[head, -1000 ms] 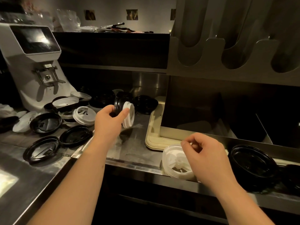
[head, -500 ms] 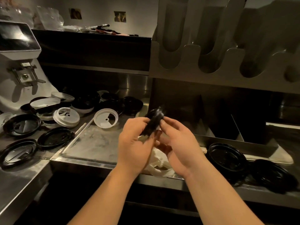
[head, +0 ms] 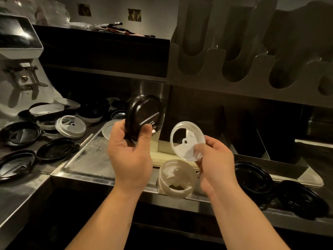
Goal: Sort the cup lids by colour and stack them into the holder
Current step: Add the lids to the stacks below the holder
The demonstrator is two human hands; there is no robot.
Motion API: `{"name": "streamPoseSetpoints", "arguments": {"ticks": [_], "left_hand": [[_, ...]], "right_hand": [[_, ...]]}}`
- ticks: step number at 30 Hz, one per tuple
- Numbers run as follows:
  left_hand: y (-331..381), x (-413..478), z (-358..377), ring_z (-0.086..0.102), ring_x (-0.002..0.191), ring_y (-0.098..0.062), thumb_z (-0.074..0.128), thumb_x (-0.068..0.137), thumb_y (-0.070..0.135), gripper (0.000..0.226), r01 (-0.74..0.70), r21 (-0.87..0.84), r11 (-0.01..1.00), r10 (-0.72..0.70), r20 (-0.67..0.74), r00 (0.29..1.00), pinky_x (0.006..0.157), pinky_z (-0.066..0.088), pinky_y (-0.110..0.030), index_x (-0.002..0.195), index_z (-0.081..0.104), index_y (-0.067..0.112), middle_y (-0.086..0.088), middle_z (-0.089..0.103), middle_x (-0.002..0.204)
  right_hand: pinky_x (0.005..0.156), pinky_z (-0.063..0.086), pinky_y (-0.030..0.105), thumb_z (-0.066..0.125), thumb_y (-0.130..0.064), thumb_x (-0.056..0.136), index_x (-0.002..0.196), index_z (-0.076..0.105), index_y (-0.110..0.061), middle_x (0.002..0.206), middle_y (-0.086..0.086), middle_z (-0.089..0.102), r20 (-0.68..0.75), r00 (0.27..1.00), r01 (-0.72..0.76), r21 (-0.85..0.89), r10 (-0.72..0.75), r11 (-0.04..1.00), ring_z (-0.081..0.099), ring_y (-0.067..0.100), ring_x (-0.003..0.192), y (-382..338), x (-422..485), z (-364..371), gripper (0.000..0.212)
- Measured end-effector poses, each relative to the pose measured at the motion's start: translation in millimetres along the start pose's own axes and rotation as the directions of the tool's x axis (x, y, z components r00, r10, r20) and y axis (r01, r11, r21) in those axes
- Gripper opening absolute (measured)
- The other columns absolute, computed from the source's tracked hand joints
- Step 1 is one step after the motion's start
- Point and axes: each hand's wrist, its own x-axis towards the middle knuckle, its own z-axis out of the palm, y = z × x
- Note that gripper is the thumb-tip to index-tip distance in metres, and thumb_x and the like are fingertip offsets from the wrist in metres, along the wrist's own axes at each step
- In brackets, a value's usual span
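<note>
– Now that the hands are parting, what is each one holding?

– Half a second ago both were working together on one nested pair of lids. Now the left hand [head: 129, 157] is gripping a black lid [head: 144, 114], thumb and fingers curling round its lower rim. The right hand [head: 214, 165] is pinching a white lid [head: 187, 139] by its lower right edge. The pair is separated, so each colour is becoming free to go its own way.

– Which way are they pointing?

– Both are round, so neither is showing a true long axis. The black lid is standing almost on edge above the left grip, its flat face toward the viewer and slightly right. The white lid is tilting up and left of the right fingertips, its cut-out opening at the upper left.

– What is lying nearby?

– Just below the right grip, a stack of white lids [head: 176, 179] is sitting at the counter [head: 84, 159] edge, and right of it black lids [head: 252, 177] are piling up. The holder [head: 234, 69] is rising above and behind both hands, well apart from them. The white lid is probably heading for that white stack.
</note>
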Motion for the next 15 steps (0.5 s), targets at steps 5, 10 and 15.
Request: {"name": "streamPoseSetpoints", "arguments": {"ticks": [5,10,15], "left_hand": [[-14.5,-4.9,-10.8,0.056,0.078,-0.014,0.065,0.095,0.021,0.007,-0.089,0.163,0.983,0.079,0.071,0.994,0.074,0.047,-0.02,0.096,0.057,0.023,0.008,0.058,0.086],[-35.3,-19.6,-18.5,0.054,0.082,-0.026,0.063,0.095,0.022,0.01,-0.121,0.236,0.964,0.094,0.122,0.988,0.077,0.047,-0.035,0.095,0.058,0.013,-0.002,0.057,0.089],[-46.8,-33.3,-19.2,0.054,0.084,-0.027,0.062,0.096,0.027,0.01,-0.119,0.281,0.952,0.08,0.145,0.986,0.075,0.048,-0.046,0.096,0.058,0.018,0.001,0.056,0.092]], "right_hand": [[0.091,0.059,0.045,0.068,-0.003,0.09,0.099,0.073,-0.027,0.099,-0.001,0.073,0.007,0.995,0.095,-0.042,-0.095,0.995,0.068,0.021,0.1,-6.5,1.1,-6.4,0.026],[0.081,0.058,0.037,0.068,-0.01,0.093,0.097,0.073,-0.028,0.097,-0.003,0.074,0.1,0.987,0.137,-0.096,-0.127,0.986,0.069,0.02,0.096,-9.4,3.3,-12.3,0.019],[0.074,0.055,0.024,0.074,-0.021,0.09,0.095,0.072,-0.031,0.096,-0.009,0.071,0.3,0.927,0.345,-0.441,-0.226,0.829,0.066,0.01,0.093,-10.0,11.5,-9.8,0.011]]}}
